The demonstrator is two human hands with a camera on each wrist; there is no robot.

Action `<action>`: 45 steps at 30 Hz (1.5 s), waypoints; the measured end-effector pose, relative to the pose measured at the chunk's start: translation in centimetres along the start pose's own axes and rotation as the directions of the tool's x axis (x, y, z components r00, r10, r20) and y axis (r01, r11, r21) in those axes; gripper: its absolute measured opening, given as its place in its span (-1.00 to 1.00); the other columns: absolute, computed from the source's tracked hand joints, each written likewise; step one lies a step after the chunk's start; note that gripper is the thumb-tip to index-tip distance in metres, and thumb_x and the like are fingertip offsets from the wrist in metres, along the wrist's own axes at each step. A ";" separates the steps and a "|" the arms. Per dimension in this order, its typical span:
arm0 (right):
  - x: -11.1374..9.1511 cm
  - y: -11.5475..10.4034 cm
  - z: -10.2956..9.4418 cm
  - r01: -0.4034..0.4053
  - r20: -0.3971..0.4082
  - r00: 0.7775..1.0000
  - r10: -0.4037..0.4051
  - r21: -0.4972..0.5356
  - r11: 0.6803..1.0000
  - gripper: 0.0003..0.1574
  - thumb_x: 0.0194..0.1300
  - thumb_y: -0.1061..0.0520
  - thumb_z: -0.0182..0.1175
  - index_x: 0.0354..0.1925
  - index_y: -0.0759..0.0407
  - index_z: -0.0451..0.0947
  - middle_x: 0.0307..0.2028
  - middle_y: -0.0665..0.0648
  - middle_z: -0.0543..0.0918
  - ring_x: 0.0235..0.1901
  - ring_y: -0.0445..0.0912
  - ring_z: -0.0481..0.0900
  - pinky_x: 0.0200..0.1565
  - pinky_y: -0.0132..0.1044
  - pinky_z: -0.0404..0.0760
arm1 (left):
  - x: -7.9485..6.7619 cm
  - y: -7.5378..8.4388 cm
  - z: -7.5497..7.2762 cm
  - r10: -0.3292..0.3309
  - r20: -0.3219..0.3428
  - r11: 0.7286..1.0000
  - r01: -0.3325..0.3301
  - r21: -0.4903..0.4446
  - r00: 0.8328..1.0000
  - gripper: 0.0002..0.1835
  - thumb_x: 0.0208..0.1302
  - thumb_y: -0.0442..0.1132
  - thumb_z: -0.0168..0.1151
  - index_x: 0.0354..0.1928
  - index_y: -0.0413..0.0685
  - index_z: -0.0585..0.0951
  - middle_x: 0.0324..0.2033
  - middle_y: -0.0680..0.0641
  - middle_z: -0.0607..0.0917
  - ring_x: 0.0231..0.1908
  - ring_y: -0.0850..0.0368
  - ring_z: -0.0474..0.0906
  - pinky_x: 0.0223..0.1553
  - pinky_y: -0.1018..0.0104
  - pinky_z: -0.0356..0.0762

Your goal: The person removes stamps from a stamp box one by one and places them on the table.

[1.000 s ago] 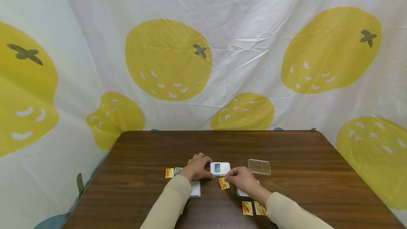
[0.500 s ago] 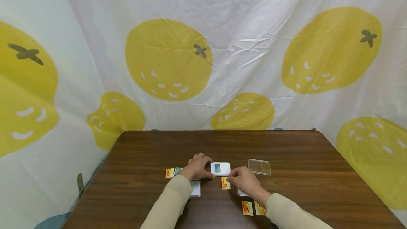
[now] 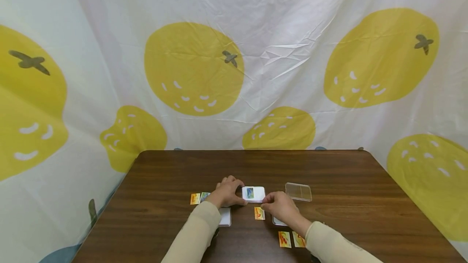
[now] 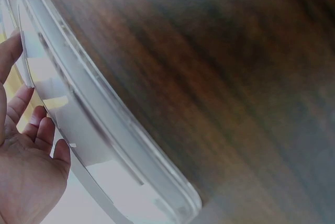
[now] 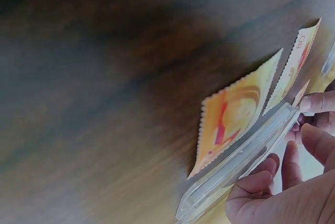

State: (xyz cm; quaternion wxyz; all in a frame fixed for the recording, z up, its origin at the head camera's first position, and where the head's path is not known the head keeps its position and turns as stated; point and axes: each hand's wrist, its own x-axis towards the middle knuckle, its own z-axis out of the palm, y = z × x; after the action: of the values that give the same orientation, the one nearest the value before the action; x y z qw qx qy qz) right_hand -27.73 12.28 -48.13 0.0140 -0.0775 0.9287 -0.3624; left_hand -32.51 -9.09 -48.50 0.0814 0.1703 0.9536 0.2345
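Note:
In the head view my left hand [image 3: 228,192] holds a flat white-lined clear plastic case [image 3: 258,195], thumb at its near left corner and a finger at the far left one. A blue-green postage stamp [image 3: 250,192] lies on the case's left half. My right hand [image 3: 281,207] pinches the top corner of an orange postage stamp [image 3: 259,213] just in front of that case. In the right wrist view the fingertips of the right hand [image 5: 309,153] meet a sliver of orange stamp [image 5: 301,94], its face mostly hidden.
A second case [image 3: 225,217] lies beside my left forearm, a third [image 3: 279,220] under my right hand. The clear lid [image 3: 298,191] is at the right. Two orange stamps [image 3: 284,239] lie near the right sleeve; more stamps [image 3: 195,199] sit left of my left hand.
The orange stamp at my right fingertips has turned from tilted to straight and shifted slightly toward me. My left hand and the case have stayed in place.

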 end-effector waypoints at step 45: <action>3.8 0.5 -1.7 0.000 -0.054 0.999 0.003 0.051 0.999 -0.88 0.21 0.13 0.37 -0.31 0.18 0.70 -0.36 0.04 0.69 -0.35 -0.09 0.52 -0.23 -0.16 0.48 | 0.3 -0.2 0.1 -0.010 0.002 1.000 0.010 -0.009 1.000 -0.38 0.08 0.07 0.51 0.16 0.03 0.57 0.12 -0.10 0.44 0.19 -0.09 0.31 0.22 -0.06 0.23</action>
State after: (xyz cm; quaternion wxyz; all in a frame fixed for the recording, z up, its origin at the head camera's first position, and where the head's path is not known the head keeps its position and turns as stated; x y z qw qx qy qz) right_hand -31.73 13.21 -47.14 -0.0091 -0.0665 0.9193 -0.3879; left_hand -32.84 -9.06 -48.73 0.0844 0.1652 0.9533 0.2382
